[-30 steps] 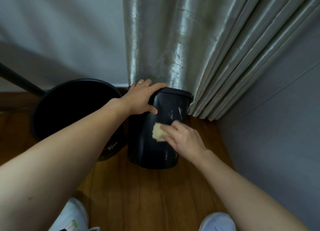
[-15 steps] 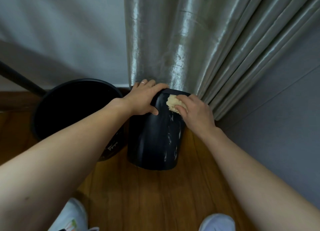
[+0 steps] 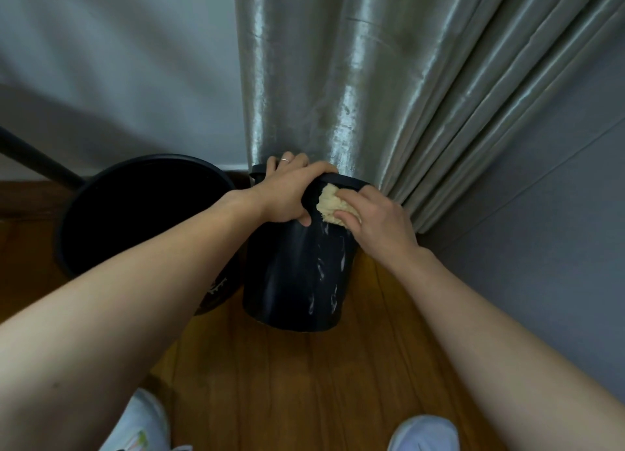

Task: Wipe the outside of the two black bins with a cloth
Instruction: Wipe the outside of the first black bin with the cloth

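**Wiping the upper wall of the smaller bin**

My left hand (image 3: 287, 193) curls over the rim of the small black plastic bin (image 3: 297, 281), thumb on its outer wall. My right hand (image 3: 378, 217) pinches the crumpled pale yellow cloth (image 3: 333, 205) against the wall just under the rim. The bin stands on the brown wooden floor (image 3: 304, 383), touching the silvery curtain (image 3: 355, 78). The larger round black bin (image 3: 142, 213) sits just beside it, on its left.

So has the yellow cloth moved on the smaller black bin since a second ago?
Yes. The yellow cloth, pressed by the right hand, has gone up the smaller black bin from mid-wall to just under the rim.
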Demonstrator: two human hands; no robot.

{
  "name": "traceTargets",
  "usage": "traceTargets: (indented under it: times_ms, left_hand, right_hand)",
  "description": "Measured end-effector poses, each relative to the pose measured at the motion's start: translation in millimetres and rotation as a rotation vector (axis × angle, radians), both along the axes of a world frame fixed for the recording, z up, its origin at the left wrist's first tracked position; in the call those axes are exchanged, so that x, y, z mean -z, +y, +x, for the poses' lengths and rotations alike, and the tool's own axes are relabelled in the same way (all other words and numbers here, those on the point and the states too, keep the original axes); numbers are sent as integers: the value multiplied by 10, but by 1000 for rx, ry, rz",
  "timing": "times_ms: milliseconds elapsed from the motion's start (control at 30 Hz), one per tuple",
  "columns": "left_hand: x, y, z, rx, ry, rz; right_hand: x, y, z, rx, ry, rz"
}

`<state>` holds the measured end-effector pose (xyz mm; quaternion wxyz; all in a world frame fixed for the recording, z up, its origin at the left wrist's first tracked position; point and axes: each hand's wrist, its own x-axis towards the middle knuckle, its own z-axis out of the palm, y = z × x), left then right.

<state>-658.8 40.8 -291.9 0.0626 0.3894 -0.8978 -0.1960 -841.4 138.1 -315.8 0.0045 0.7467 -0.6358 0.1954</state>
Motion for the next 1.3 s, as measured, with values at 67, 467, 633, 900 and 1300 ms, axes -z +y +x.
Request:
traceTargets:
  times_ms: [67,467,633,900,1300]
  left_hand:
    - [0,-16,29,14,-16,-13]
    - [32,-36,105,30,-75,-71]
    - [59,-41,129,33,-76,-100]
    - [60,-19,112,33,-100,-108]
    - [86,-35,138,4,-96,-110]
  right_hand:
    - [106,122,18,-64,23,8]
    - [159,131,104,59,-55,-23]
    - [360,484,143,-215,76,25]
    - [250,256,152,36,-45,-59]
    - [615,706,178,-181,-15,21]
